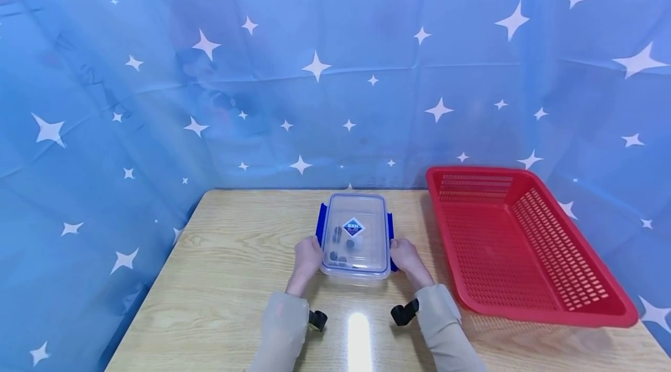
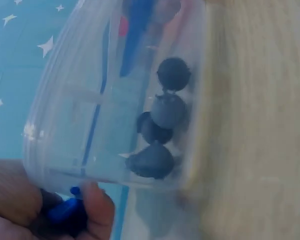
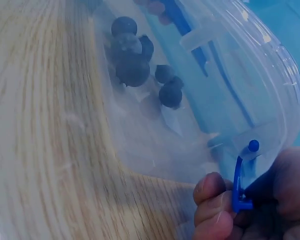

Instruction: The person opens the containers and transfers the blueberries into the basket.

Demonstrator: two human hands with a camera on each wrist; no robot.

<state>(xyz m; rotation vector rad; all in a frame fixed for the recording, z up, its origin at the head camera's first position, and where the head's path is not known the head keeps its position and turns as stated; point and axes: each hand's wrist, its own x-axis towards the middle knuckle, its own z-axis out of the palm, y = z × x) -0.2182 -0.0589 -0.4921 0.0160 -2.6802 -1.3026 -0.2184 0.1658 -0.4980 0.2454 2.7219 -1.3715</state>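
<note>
A clear plastic food container (image 1: 362, 250) with a lid, a blue seal and a diamond label stands near the table's back edge. Several dark blueberries (image 2: 173, 74) lie inside, visible through its walls. My left hand (image 1: 307, 254) pinches the blue side clip (image 1: 320, 222) at the container's left. On the opposite side, my right hand (image 1: 406, 254) grips the other blue clip (image 3: 238, 182), fingers and thumb curled around it. Both clips stick out from the sides. The right wrist view shows the container's base (image 3: 140, 145) close over the wood.
A large red plastic basket (image 1: 461, 296) with slotted walls stands to the right on the wooden table (image 1: 220, 279). Behind the table hangs a blue curtain (image 1: 367, 121) with white stars. Small black wrist cameras (image 1: 405, 312) sit at both cuffs.
</note>
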